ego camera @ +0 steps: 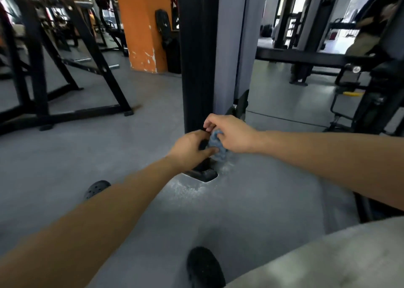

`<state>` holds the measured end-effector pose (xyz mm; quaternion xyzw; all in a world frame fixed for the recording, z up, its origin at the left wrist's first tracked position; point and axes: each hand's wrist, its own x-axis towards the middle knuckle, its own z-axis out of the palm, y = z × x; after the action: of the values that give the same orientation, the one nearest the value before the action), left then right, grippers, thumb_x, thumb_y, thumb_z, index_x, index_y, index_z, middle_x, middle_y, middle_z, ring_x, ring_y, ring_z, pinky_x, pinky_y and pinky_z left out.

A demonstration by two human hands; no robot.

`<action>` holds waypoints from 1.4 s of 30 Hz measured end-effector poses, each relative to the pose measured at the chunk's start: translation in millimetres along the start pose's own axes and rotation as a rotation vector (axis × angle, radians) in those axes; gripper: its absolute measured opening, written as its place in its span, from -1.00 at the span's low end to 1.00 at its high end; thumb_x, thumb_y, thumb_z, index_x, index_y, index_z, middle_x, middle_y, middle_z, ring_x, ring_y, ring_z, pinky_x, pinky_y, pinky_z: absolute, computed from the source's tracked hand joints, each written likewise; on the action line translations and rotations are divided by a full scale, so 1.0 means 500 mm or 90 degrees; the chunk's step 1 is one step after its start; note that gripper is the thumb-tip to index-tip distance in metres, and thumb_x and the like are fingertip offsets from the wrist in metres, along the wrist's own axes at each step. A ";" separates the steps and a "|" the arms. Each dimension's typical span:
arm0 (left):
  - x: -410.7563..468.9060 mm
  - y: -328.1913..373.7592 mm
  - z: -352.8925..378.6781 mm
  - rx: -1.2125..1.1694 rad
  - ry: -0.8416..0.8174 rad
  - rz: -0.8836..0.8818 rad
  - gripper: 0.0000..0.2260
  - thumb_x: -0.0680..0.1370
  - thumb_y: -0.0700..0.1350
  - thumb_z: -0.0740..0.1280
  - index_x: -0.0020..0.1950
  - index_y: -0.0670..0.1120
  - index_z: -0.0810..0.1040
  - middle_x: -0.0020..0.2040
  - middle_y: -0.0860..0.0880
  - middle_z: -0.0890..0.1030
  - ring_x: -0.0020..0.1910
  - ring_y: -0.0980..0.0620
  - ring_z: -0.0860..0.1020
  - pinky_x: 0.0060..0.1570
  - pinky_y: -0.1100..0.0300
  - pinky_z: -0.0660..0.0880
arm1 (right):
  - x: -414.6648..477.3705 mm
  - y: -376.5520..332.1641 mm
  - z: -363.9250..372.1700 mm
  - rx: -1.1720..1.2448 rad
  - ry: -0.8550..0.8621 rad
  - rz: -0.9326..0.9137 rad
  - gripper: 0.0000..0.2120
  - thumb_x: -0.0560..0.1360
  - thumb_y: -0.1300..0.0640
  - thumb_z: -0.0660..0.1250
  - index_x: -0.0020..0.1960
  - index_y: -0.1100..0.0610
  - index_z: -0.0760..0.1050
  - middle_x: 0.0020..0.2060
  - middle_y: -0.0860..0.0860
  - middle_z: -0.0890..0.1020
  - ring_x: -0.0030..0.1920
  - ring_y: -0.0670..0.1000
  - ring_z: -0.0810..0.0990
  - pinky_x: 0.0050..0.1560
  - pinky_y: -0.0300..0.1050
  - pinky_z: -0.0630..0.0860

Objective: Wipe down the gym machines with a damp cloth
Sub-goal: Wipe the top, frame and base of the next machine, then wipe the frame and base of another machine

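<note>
Cloth (216,144), blue and bunched, sits between both hands, above the grey floor (131,145). Left grip (190,147) pinches its lower edge with curled thumb and fingers; right grip (231,132) pinches its upper part. Directly behind stands the black machine upright (197,58); its base foot (203,173) lies below, ringed by whitish dust.

Bare left hand (190,145) and right hand (232,132), bare forearms; black perforated rubber clogs (97,188) left of pale grey fabric garment (328,259).
</note>
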<state>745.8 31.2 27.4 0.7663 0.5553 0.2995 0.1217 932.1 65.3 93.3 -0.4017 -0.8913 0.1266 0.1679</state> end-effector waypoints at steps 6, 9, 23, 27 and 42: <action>0.003 0.165 -0.079 -0.019 0.048 -0.040 -0.87 0.58 0.02 0.48 0.02 0.01 0.60 -0.11 0.08 0.66 -0.13 0.11 0.61 -0.14 0.15 0.52 | -0.076 -0.018 -0.089 0.062 0.191 0.003 -0.59 0.55 0.39 0.31 0.32 0.05 0.51 0.17 -0.04 0.64 0.16 -0.06 0.60 0.23 -0.03 0.60; -0.004 0.206 -0.113 0.034 0.030 -0.079 -0.88 0.53 -0.06 0.47 0.01 -0.03 0.59 -0.15 -0.03 0.65 -0.14 -0.10 0.62 -0.15 -0.03 0.55 | -0.104 -0.021 -0.092 0.085 0.201 -0.023 -0.66 0.60 0.30 0.32 0.31 0.01 0.51 0.17 -0.04 0.65 0.17 -0.04 0.61 0.25 -0.02 0.58; 0.165 0.175 -0.024 0.078 0.066 -0.080 -0.85 0.55 -0.14 0.36 0.05 0.11 0.55 -0.03 0.12 0.61 -0.08 0.09 0.60 -0.02 -0.03 0.62 | -0.040 0.113 -0.056 0.145 0.161 0.112 -0.60 0.58 0.13 0.37 0.41 -0.01 0.51 0.15 -0.01 0.61 0.10 0.07 0.62 0.05 0.06 0.59; 0.290 0.152 -0.042 0.026 0.164 0.025 -0.85 0.58 -0.06 0.39 0.14 0.12 0.58 0.05 0.17 0.60 0.02 0.18 0.60 0.04 0.09 0.59 | 0.064 0.180 -0.082 0.240 0.275 0.104 -0.77 0.62 0.08 0.36 0.24 -0.15 0.48 0.13 -0.17 0.52 0.03 -0.11 0.60 -0.04 -0.11 0.58; 0.726 0.412 -0.686 0.170 0.583 0.401 -0.66 0.54 -0.30 0.45 0.27 -0.06 0.57 0.12 0.06 0.61 0.12 0.04 0.59 0.16 -0.05 0.55 | 0.521 0.005 -0.746 0.230 0.707 -0.401 -0.66 0.70 0.21 0.32 0.46 0.04 0.49 0.10 -0.06 0.63 0.10 0.01 0.63 0.08 0.02 0.59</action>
<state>776.3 243.9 523.1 0.6956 0.3292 0.5499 -0.3246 921.4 298.2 483.8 -0.0932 -0.7119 -0.0068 0.6961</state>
